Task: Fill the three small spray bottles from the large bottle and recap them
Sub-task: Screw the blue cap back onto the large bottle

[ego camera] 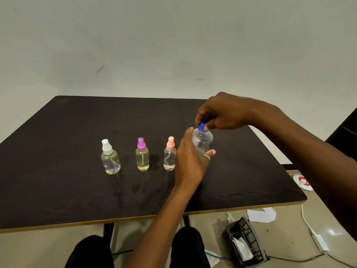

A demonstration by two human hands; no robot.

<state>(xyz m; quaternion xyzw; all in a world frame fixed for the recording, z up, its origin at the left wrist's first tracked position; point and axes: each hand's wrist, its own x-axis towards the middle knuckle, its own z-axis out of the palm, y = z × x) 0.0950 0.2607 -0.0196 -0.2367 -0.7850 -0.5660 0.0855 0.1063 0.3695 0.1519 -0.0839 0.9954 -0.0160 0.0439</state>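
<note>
Dark table (77,190) stands before a pale wall (135,45). On it three small spray bottles stand upright in a row, apart from each other: the white-topped bottle (110,159), the purple-topped bottle (142,156) and the pink-topped bottle (170,155). All three have their tops on and hold some liquid. Just right of the pink one the large bottle (202,141) stands upright. Your right hand (228,113) is above it and pinches its blue cap (202,126) between thumb and fingers. Your left hand (191,159) grasps the body of the large bottle, with the thumb on the near side. On the floor at the right lies a black basket (246,242) with paper in it.
</note>
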